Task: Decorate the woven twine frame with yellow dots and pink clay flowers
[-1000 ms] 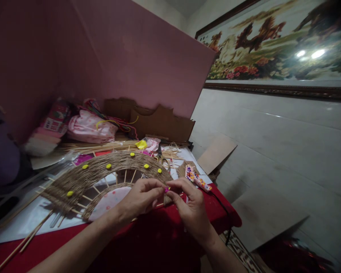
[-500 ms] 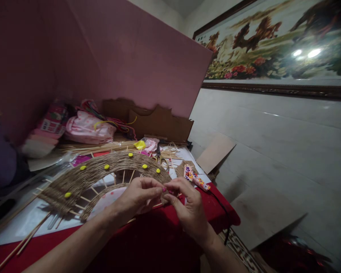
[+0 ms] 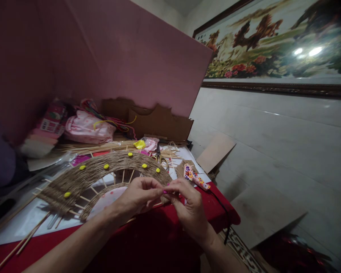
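Note:
My left hand (image 3: pixel 140 195) and my right hand (image 3: pixel 189 204) meet fingertip to fingertip above the table's front edge. Pinched between them is a small magenta piece (image 3: pixel 165 189), soft and clay-like in look, mostly covered by the fingers. Just behind the hands lies a fan-shaped panel (image 3: pixel 96 178) of brown twine woven over thin wooden sticks. Several yellow dots (image 3: pixel 106 166) sit on its twine band. White fabric with pink spots (image 3: pixel 109 201) shows in the panel's inner curve, partly hidden by my left forearm.
A flower-patterned glue gun (image 3: pixel 194 178) with a black cord lies to the right. Behind the panel are scissors (image 3: pixel 166 163), bundled sticks (image 3: pixel 88 148), a yellow lump in clear wrap (image 3: pixel 139 144) and cut cardboard (image 3: pixel 161 123). Loose sticks (image 3: pixel 31 235) jut over the front left edge.
My fingers have shifted slightly around the magenta piece, and a bit more of it shows between the fingertips. Both hands stay in nearly the same place; the panel has not moved.

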Tool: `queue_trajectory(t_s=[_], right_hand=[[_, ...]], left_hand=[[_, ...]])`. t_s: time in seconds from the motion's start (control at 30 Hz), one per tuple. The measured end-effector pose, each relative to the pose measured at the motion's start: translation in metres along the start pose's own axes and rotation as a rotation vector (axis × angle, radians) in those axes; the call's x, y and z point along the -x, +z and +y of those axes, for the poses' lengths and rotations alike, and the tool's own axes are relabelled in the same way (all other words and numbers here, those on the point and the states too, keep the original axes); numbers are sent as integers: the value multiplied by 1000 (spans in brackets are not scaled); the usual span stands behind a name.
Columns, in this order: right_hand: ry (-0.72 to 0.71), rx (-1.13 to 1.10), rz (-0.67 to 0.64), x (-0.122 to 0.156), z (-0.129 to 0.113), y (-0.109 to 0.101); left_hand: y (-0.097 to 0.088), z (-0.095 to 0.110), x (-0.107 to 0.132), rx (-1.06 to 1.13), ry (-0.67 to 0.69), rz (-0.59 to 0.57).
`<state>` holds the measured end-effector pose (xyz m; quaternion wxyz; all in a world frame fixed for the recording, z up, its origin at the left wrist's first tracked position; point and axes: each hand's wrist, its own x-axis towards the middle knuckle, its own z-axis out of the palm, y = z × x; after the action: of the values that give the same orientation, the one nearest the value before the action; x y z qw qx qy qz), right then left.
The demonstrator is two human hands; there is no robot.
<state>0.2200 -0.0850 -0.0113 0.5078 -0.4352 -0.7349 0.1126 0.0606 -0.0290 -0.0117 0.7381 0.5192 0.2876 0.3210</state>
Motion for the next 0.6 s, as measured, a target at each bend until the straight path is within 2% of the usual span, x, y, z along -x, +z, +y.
queue_trajectory(t_s=[0.27, 0.47, 0.53, 0.6], right_hand=[[-15, 64, -29, -2, -2, -1], [-146, 104, -48, -3, -4, 1], [-115, 62, -27, -2, -3, 3], [19, -49, 40, -1, -1, 5]], left_hand=[[3, 2, 1, -26, -3, 23], [7, 4, 2, -78, 8, 32], [5, 3, 1, -60, 10, 32], [3, 2, 0, 15, 17, 19]])
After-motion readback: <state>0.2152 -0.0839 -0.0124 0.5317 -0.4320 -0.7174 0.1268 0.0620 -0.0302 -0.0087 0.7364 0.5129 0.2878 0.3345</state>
